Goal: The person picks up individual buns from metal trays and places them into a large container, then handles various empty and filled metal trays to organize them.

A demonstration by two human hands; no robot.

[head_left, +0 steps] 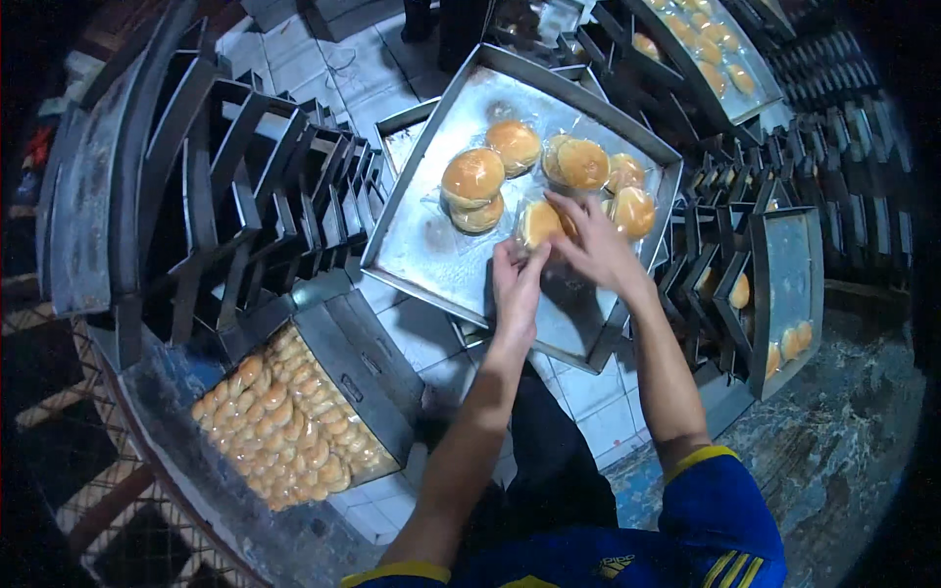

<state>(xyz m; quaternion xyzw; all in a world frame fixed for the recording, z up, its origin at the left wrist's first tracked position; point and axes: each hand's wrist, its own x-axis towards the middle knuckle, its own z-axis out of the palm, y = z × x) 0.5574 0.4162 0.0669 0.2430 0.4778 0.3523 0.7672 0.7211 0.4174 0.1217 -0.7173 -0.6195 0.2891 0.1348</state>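
Note:
Both hands are over a metal baking tray that holds several round buns in clear plastic wrap. My left hand grips a wrapped bun by its lower edge. Against the right side of that bun, my right hand rests with its fingers spread, partly covering another bun behind it. Stacked wrapped buns lie to the left, another bun above them, and more wrapped buns sit beyond my right hand. Whether my right fingers pinch the plastic is unclear.
Stacks of metal trays stand at the left and right. At the lower left is a metal box filled with wrapped buns. A tray with a few buns stands at the right, and another loaded tray at the upper right.

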